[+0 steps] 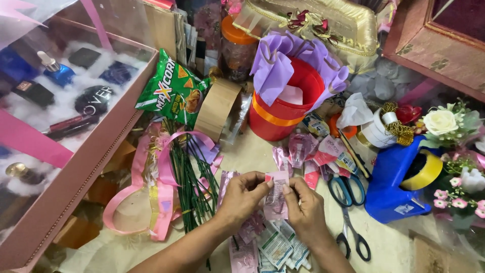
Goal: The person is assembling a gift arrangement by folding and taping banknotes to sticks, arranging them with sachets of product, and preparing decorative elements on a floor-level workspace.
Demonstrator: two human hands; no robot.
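Pink sachet: a small pale pink foil sachet (pixel 276 196) is held upright above the cream table top (pixel 389 247), pinched at its upper corners.
Left hand: the left hand (pixel 244 196) grips the sachet's upper left corner between thumb and fingers.
Right hand: the right hand (pixel 304 205) pinches the upper right corner; both hands are close together, thumbs nearly meeting on the sachet.
Below the hands: a loose pile of pink and white flat sachets (pixel 270 245) lies on the table, just under the wrists.
To the right: blue-handled steel scissors (pixel 348 212) lie near the right hand, beside a blue plastic tape holder (pixel 391 187) with a yellow tape roll (pixel 423 172).
Behind: a red plastic bucket lined with lilac paper (pixel 285 98) stands well beyond the hands.
To the left: a bundle of green stems (pixel 189 184) and a looped pink ribbon (pixel 151 197) lie near the left forearm, next to a pink gift box with a clear lid (pixel 76 167).
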